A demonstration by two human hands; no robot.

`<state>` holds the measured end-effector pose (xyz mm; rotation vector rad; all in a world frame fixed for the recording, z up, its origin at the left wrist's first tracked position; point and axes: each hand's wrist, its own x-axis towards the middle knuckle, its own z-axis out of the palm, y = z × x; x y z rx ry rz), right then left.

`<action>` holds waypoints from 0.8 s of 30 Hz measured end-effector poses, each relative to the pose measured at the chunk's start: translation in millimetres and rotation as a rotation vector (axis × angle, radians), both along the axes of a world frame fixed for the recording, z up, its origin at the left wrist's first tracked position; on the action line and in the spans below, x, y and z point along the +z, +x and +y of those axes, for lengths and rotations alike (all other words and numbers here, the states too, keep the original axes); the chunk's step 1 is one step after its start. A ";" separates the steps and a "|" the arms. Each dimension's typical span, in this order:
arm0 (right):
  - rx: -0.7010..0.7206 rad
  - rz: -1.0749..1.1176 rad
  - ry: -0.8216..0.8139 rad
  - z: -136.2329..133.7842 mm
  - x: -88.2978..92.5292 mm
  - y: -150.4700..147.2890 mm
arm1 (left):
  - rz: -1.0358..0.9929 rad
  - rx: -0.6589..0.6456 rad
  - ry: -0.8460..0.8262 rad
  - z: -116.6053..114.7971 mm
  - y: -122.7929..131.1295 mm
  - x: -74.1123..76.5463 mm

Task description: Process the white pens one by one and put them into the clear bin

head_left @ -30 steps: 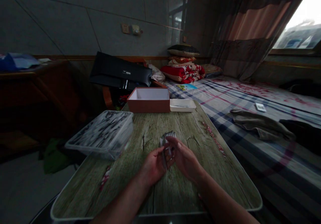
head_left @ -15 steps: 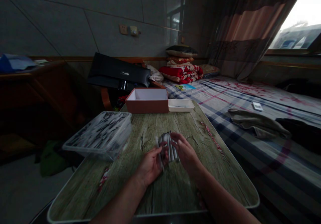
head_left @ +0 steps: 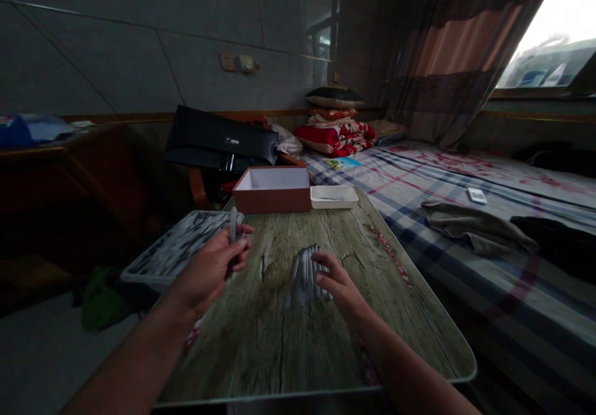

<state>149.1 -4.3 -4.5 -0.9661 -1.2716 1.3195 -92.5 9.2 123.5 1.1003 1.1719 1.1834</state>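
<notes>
My left hand (head_left: pixel 212 269) is closed around a slim whitish pen (head_left: pixel 233 223) that stands upright out of the fist. It hovers by the near right side of a clear plastic container (head_left: pixel 161 278), which is full of similar pens with dark parts. In the middle of the table, a row of several pens (head_left: pixel 305 272) lies side by side, dark tips pointing away from me. My right hand (head_left: pixel 336 283) rests at the right side of this row, fingers apart and slightly bent, the fingertips over the outermost pens. Whether they press on them I cannot tell.
The wood-patterned table (head_left: pixel 261 347) has a pale rim. At its far end stand a brown box (head_left: pixel 272 202) with a white inside and a small white tray (head_left: pixel 334 203) holding something thin. A bed with a plaid sheet (head_left: pixel 400 198) runs along the right.
My left hand has left the row of pens and moved left to the container, now with a pen in it. My right hand has stayed beside the row.
</notes>
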 end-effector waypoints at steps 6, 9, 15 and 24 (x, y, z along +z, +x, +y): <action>0.013 -0.090 0.152 2.8 -1.0 -4.2 | 1.148 0.120 0.178 59.7 -90.1 33.9; 0.038 -0.112 0.210 5.0 -3.1 -4.1 | 1.508 0.111 0.085 81.9 -114.7 35.1; 0.049 -0.159 0.237 5.6 -5.7 -2.2 | 1.622 0.120 0.050 88.3 -118.8 18.5; 0.068 -0.171 0.255 4.9 -9.4 -2.2 | 1.609 0.104 0.126 81.7 -120.9 3.7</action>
